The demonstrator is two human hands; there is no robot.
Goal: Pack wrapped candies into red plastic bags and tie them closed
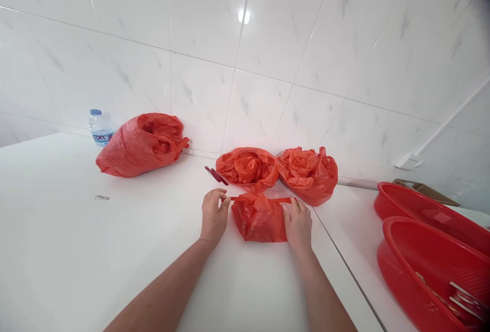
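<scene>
A small red plastic bag point(262, 222) rests on the white table between my hands, its top gathered at the middle. My left hand point(215, 214) pinches one end of the bag, drawn out to the left as a thin strip. On the other side, my right hand point(298, 221) grips the opposite end, so the top is stretched sideways. What the bag holds is hidden by the plastic. Right behind it lie two more full red bags, one at the middle point(247, 169) and one to the right point(309, 175).
A larger red bag point(133, 146) and a water bottle point(100, 128) stand at the back left by the tiled wall. Two dark red folding knives point(217, 175) lie behind my left hand. Red plastic baskets point(398, 240) stand on the right. A small scrap point(102, 198) lies left.
</scene>
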